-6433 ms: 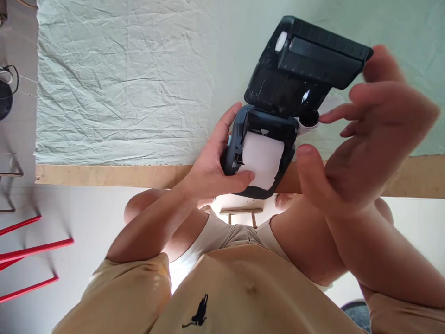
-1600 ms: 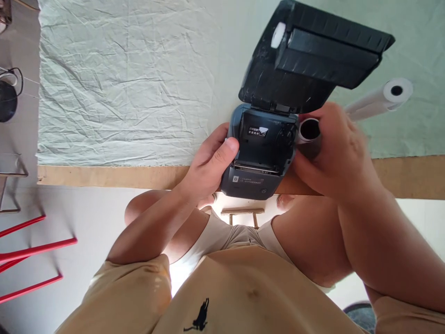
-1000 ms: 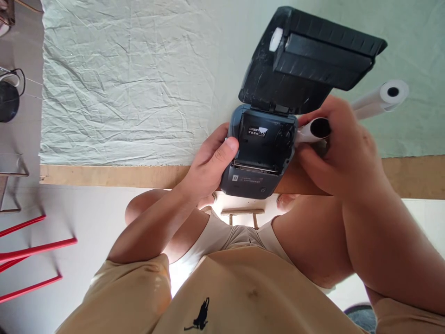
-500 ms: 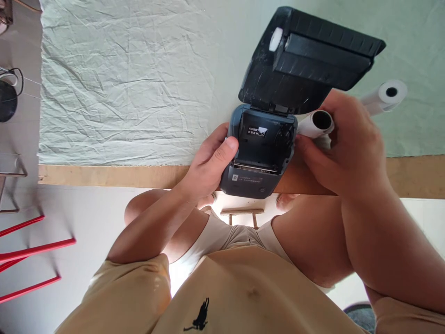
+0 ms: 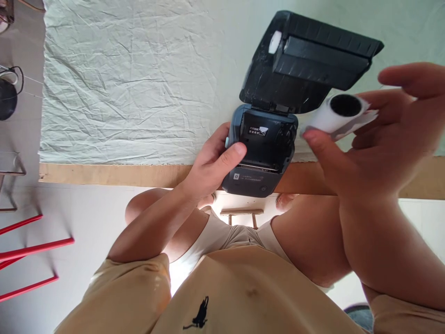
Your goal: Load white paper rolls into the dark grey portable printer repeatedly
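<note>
Left hand [image 5: 212, 162] grips the black machine [image 5: 267, 139] mid-frame, likely to steady it; right hand [image 5: 380, 148] holds a white roll [image 5: 327, 120].

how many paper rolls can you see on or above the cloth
1: a white paper roll in the right hand, just right of the open printer. Another could be hidden behind that hand.

Here's the boxy blue-black plastic printer [image 5: 259, 178], lid [image 5: 313, 55] wide open, leaning toward the worktop's [image 5: 114, 173] far edge, body held over the near one; and just right of it, the cylindrical white paper roll [image 5: 321, 121], tilted, dark-centred, loose end flaring!
</note>
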